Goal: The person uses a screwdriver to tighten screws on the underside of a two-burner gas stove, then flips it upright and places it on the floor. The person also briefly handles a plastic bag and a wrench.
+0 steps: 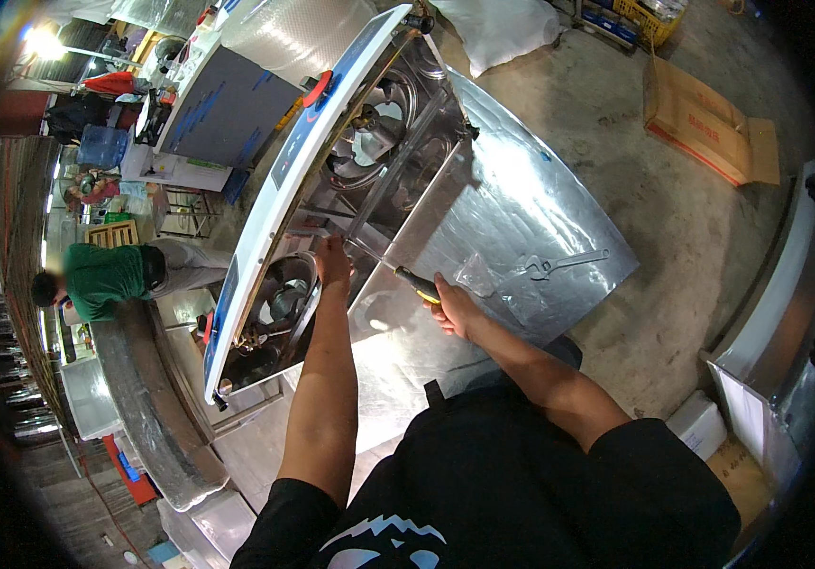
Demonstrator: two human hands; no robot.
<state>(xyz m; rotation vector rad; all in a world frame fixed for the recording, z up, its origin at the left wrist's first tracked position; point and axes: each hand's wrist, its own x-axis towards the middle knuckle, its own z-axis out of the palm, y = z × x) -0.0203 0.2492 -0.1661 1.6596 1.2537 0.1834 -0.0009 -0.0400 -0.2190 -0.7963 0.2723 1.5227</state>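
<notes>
In my right hand (pixel 457 309) is a screwdriver (pixel 414 281) with a black and yellow handle, its shaft pointing left toward the stove's inner edge. My left hand (pixel 333 266) reaches over the open underside of a gas stove (pixel 279 211). Its fingers are pinched together near a metal crossbar, and what they hold is too small to tell. Round burner housings (pixel 379 128) and brass fittings show inside the stove, with red knobs (pixel 316 89) along its white front. Right of my right hand, an adjustable wrench (pixel 568 261) lies by a clear plastic bag (pixel 476 275) on a shiny metal surface (pixel 521 180).
A flattened cardboard box (pixel 696 119) lies on the concrete floor at the far right. Behind the stove stands a large roll of bubble wrap (pixel 293 38). A person in a green shirt (pixel 109 282) is at the left, beside a long plastic-wrapped piece (pixel 146 398).
</notes>
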